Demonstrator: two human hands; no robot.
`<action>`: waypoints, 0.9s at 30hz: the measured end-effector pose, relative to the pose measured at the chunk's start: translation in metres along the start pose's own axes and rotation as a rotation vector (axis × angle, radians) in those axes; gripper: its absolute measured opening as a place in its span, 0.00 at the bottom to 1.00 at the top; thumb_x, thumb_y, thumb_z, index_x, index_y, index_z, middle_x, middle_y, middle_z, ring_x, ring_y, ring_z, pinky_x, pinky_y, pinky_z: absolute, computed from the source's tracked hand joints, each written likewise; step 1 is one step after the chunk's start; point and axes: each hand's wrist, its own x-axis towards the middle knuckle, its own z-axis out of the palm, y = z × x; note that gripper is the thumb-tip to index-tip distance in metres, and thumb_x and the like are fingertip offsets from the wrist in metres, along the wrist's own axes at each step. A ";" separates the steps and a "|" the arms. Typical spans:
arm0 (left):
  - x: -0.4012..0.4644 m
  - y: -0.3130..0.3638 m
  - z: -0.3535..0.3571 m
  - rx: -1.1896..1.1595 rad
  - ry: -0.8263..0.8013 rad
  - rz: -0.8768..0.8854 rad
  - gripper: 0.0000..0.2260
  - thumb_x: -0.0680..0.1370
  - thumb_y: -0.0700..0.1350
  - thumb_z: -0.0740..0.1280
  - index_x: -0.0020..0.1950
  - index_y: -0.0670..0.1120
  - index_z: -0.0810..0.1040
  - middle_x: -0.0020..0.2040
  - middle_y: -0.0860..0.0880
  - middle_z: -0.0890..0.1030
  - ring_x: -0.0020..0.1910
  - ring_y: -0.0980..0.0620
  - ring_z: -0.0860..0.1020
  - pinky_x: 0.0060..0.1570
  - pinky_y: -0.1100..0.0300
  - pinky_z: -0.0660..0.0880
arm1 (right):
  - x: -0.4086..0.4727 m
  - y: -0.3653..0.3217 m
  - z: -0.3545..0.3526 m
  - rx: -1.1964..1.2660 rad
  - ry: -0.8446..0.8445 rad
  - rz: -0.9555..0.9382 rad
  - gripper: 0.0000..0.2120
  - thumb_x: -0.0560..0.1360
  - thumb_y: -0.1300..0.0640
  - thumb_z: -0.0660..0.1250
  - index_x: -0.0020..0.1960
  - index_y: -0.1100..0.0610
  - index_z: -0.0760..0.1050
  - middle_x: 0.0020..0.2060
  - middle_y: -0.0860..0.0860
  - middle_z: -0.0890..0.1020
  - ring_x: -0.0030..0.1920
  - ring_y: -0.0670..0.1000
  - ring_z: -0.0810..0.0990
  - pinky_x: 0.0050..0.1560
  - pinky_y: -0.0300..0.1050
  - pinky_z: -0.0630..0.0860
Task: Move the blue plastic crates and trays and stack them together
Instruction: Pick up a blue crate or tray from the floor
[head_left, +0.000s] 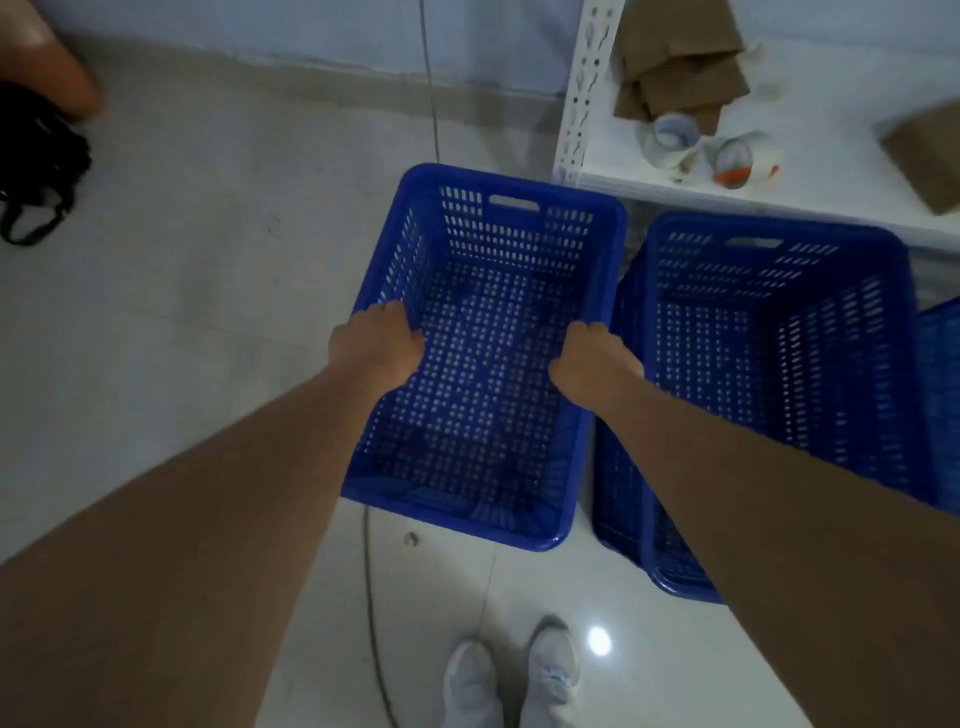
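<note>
A blue perforated plastic crate (488, 291) is in the middle of the view, above the tiled floor. My left hand (376, 345) grips its left rim and my right hand (592, 364) grips its right rim. Right beside it stands a second blue crate (779, 332), which looks nested in at least one more crate beneath it. The edge of another blue crate (943, 395) shows at the far right. My right forearm crosses over the front of the second crate.
A white metal shelf (675, 182) at the upper right holds tape rolls (670, 137) and brown cardboard pieces (675, 67). A black bag (36, 161) lies on the floor at the left. A cable (371, 582) runs along the floor beside my shoes (511, 680).
</note>
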 end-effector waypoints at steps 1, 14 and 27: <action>0.003 -0.006 0.013 0.016 -0.015 -0.056 0.19 0.80 0.51 0.56 0.67 0.41 0.67 0.63 0.40 0.74 0.59 0.40 0.74 0.55 0.47 0.71 | 0.005 0.005 0.013 -0.033 -0.011 0.049 0.19 0.78 0.57 0.58 0.66 0.63 0.64 0.64 0.61 0.68 0.62 0.60 0.70 0.52 0.51 0.72; 0.085 -0.087 0.176 0.089 0.009 -0.473 0.43 0.77 0.55 0.64 0.77 0.43 0.37 0.79 0.41 0.39 0.78 0.43 0.41 0.75 0.44 0.43 | 0.108 0.075 0.155 0.267 -0.043 0.474 0.38 0.76 0.56 0.62 0.75 0.64 0.42 0.72 0.62 0.63 0.69 0.60 0.66 0.63 0.57 0.72; 0.090 -0.143 0.188 -0.355 0.269 -0.548 0.15 0.78 0.49 0.64 0.54 0.36 0.74 0.51 0.36 0.79 0.48 0.37 0.78 0.42 0.51 0.74 | 0.114 0.103 0.167 0.479 0.410 0.478 0.13 0.76 0.58 0.66 0.55 0.66 0.72 0.50 0.64 0.79 0.45 0.60 0.78 0.32 0.44 0.69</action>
